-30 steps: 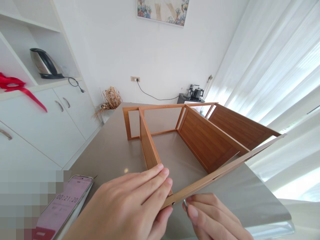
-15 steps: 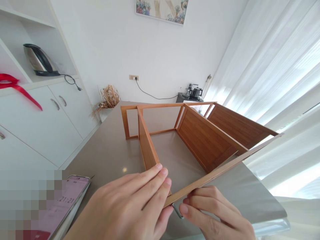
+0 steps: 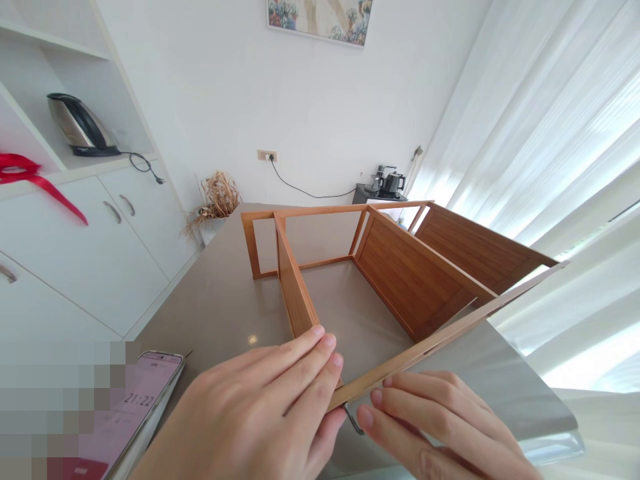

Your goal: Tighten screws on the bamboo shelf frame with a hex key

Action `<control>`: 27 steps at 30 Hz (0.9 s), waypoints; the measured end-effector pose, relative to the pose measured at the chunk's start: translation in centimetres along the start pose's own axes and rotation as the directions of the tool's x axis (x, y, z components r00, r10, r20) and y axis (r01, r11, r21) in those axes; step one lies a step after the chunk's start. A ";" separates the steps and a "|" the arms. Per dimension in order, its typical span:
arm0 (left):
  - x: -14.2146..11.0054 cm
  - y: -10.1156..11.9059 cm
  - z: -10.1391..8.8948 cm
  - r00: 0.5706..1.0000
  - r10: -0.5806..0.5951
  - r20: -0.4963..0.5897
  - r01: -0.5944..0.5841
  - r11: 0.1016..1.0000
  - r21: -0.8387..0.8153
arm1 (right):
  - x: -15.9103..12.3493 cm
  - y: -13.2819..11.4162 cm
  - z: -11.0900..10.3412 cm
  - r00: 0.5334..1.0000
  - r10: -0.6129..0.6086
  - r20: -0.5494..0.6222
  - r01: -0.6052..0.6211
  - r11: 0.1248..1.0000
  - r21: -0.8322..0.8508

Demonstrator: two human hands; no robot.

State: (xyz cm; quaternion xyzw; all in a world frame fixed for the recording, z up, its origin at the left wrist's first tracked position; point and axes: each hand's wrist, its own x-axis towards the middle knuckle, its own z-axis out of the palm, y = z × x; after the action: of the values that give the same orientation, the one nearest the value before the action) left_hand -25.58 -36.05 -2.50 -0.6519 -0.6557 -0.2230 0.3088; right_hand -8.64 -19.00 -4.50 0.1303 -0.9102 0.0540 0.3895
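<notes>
A wooden shelf rack (image 3: 425, 273) lies on its side on the table, its shelf boards standing on edge. My left hand (image 3: 260, 407) is closed over the near corner, fingers across the end of a board and thumb beneath the side rail (image 3: 400, 363). Out of the rail's underside by that thumb sticks a bent hex key (image 3: 353, 420); where it enters the wood is hidden. My right hand (image 3: 440, 420) is just right of the key, fingers stretched out and slightly apart. One fingertip is close to the key's free end, and whether it touches I cannot tell.
A phone (image 3: 150, 400) showing a clock rests at the table's left edge. The grey table (image 3: 215, 313) ends at a rounded right corner near white curtains (image 3: 550, 133). Behind are dried plants (image 3: 220, 197) and a black kettle (image 3: 394, 183); a steel kettle (image 3: 80, 127) stands in the left cabinet.
My right hand has shifted slightly right and its fingers have spread a little off the hex key. The key's free end hangs at nearly the same place. My left hand keeps its grip.
</notes>
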 end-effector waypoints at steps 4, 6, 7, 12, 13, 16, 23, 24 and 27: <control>0.0 -0.1 0.0 1.000 0.011 -0.014 -0.011 1.000 -0.011 | 0.4 0.8 0.1 0.986 -0.156 -0.060 0.149 0.983 -0.109; 0.1 0.0 -0.1 1.000 0.013 -0.004 -0.013 1.000 -0.014 | 0.4 1.1 -0.1 0.979 -0.202 -0.038 0.195 0.970 -0.148; 0.1 0.0 -0.1 1.000 0.010 0.002 -0.010 1.000 -0.014 | 0.5 1.2 -0.2 0.975 -0.221 -0.021 0.215 0.964 -0.155; 0.3 0.1 -0.3 1.000 -0.018 -0.010 0.018 1.000 0.000 | 0.5 1.3 -0.6 0.971 -0.240 0.010 0.239 0.962 -0.133; 0.3 0.1 -0.3 1.000 -0.013 -0.009 0.013 1.000 0.000 | 0.5 1.4 -0.7 0.972 -0.234 0.014 0.234 0.964 -0.127; 0.4 -0.1 -0.2 1.000 0.016 -0.001 -0.016 1.000 0.000 | 0.7 1.6 -0.6 0.975 -0.221 0.025 0.222 0.973 -0.069; 0.2 -0.1 -0.1 1.000 0.008 0.007 -0.008 1.000 -0.005 | 1.6 1.6 -0.9 0.979 -0.206 0.002 0.206 0.979 0.011; 0.2 0.0 -0.1 1.000 0.008 0.006 -0.008 1.000 -0.005 | 1.9 1.5 -1.2 0.979 -0.201 0.042 0.201 0.980 0.006; 0.1 0.0 -0.1 1.000 0.011 -0.011 -0.011 1.000 -0.007 | 2.7 1.2 -2.4 0.957 -0.180 0.227 0.187 0.982 -0.009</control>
State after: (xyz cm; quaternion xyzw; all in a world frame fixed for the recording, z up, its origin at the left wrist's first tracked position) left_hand -25.60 -36.08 -2.36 -0.6551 -0.6497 -0.2273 0.3115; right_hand -9.10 -17.87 -0.85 0.2136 -0.9330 -0.0115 0.2892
